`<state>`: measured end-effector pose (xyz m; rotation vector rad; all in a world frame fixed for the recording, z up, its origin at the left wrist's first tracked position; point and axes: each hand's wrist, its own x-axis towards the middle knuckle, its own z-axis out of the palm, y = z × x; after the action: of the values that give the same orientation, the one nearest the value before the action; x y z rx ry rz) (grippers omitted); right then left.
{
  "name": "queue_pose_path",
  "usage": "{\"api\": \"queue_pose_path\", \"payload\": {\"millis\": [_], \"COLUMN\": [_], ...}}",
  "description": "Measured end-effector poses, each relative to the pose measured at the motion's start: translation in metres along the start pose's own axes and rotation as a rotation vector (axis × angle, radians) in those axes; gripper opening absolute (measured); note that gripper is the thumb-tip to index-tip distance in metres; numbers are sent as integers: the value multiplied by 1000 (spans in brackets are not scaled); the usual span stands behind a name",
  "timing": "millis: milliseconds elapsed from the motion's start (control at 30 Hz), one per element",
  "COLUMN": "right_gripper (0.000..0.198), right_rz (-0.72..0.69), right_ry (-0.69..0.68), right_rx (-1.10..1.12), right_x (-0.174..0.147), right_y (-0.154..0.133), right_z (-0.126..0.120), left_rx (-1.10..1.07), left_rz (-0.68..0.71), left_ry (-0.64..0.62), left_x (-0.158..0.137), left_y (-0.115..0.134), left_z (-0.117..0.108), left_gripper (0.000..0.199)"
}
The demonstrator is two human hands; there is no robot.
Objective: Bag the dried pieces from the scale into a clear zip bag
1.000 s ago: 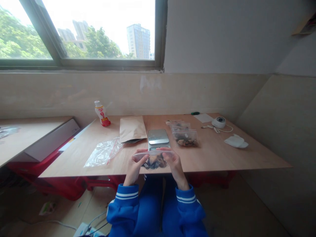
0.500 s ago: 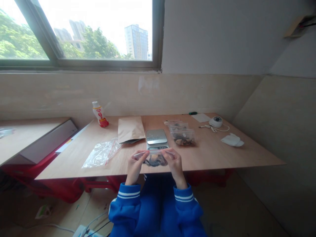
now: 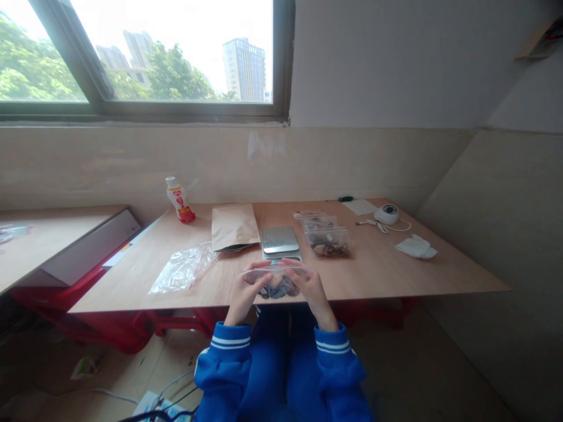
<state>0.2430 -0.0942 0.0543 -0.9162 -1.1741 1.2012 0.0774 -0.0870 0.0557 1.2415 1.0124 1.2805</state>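
Observation:
Between my two hands is a clear zip bag (image 3: pixel 278 286) with dark and tan pieces inside, held at the table's front edge. My left hand (image 3: pixel 247 291) grips its left side, the thumb pressed against the front. On the other side my right hand (image 3: pixel 310 288) holds it the same way, fingers behind the top edge. Just beyond the bag stands a kitchen scale (image 3: pixel 280 241) with a silver platform, its display partly hidden by my fingers. Right of the scale lie filled zip bags (image 3: pixel 328 242) in a row.
A brown paper pouch (image 3: pixel 235 227) and several flat clear bags (image 3: pixel 178 269) lie left of the scale. Behind them stands a white and red bottle (image 3: pixel 180 201). To the right are a white camera with a cable (image 3: pixel 387 214), a crumpled white tissue (image 3: pixel 416 247) and a green-handled tool (image 3: pixel 346 199).
Both hands have shifted their grip, the thumbs moving from the top edge lower onto the front of the bag. The view has tilted slightly.

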Motion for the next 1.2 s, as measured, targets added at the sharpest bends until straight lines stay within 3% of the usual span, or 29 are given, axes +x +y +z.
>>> {"api": "queue_pose_path", "payload": {"millis": [200, 533, 633, 833, 967, 1200], "right_gripper": [30, 22, 22, 37, 36, 32], "right_rz": [-18, -115, -101, 26, 74, 34], "right_ry": [131, 275, 261, 68, 139, 210], "right_rx": [-74, -161, -123, 46, 71, 22], "right_x": [4, 3, 3, 3, 5, 5], "right_y": [8, 7, 4, 7, 12, 12], "right_z": [6, 16, 16, 12, 15, 24], "left_rx": [85, 80, 75, 110, 144, 170], "left_rz": [79, 74, 77, 72, 77, 139], "left_ry": [13, 157, 167, 65, 106, 215], "left_x": [-1, -4, -3, -4, -3, -5], "left_y": [1, 7, 8, 5, 2, 3], "left_z": [2, 19, 19, 11, 14, 22], "left_gripper": [25, 28, 28, 32, 31, 28]}}
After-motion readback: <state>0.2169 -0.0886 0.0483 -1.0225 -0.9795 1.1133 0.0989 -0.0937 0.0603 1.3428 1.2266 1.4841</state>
